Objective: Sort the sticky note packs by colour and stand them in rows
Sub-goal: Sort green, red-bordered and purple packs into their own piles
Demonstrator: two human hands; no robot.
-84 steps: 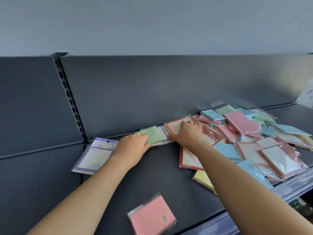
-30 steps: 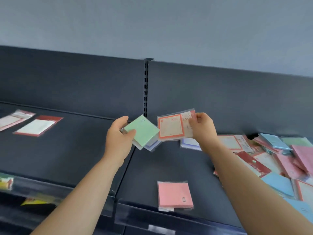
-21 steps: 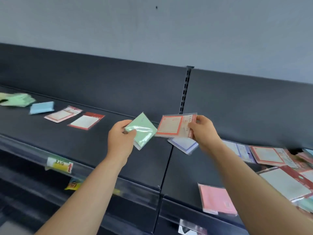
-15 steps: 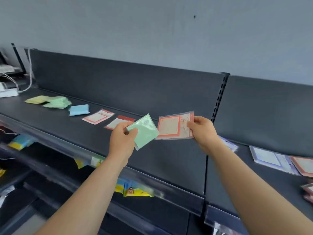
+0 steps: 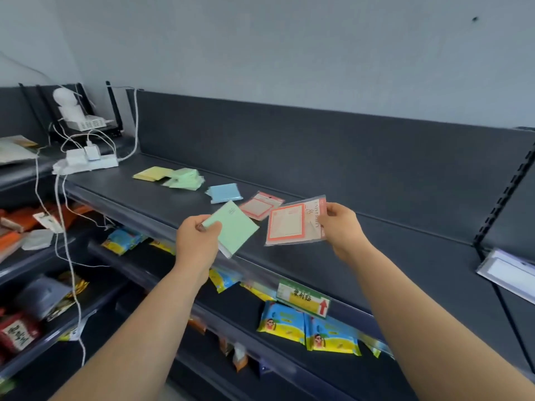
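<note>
Over the shelf front, 6 o'clock of the sorted row: both hands are raised above the dark shelf (image 5: pixel 405 256), each carrying one pack.
Left hand (image 5: pixel 197 244): thumb on top and fingers beneath, pinching the near corner of a green pack (image 5: pixel 233 227), which is turned so that one corner points away.
Right hand (image 5: pixel 341 224): pinching the right edge of an orange-bordered pack (image 5: pixel 289 224) in a clear sleeve, face up, just beside the green one and apart from it.
Sorted row: lies flat along the shelf's length, running from the hands out toward 10 o'clock.
Green pile (image 5: pixel 183 178): at 11 o'clock from the left hand, well apart; the left hand is the nearer one.
Flat orange-bordered pack (image 5: pixel 260 208): at 11 o'clock from the right hand, near, just beyond the gap between the two held packs; its long axis runs roughly 1 to 7 o'clock.
Likely next move: each held pack probably goes to its matching colour, so the green one has the longer reach.
Count in hand: two packs, one per hand.
Count on the shelf: one blue pack (image 5: pixel 225 193); one flat orange-bordered pack; a yellow pile (image 5: pixel 150 172) and the green pile, both overlapping too much to count; one purple-bordered pack (image 5: pixel 509 270) at 3 o'clock by the frame edge.
Standing: no pack is upright, so the rows look not yet begun.
</note>
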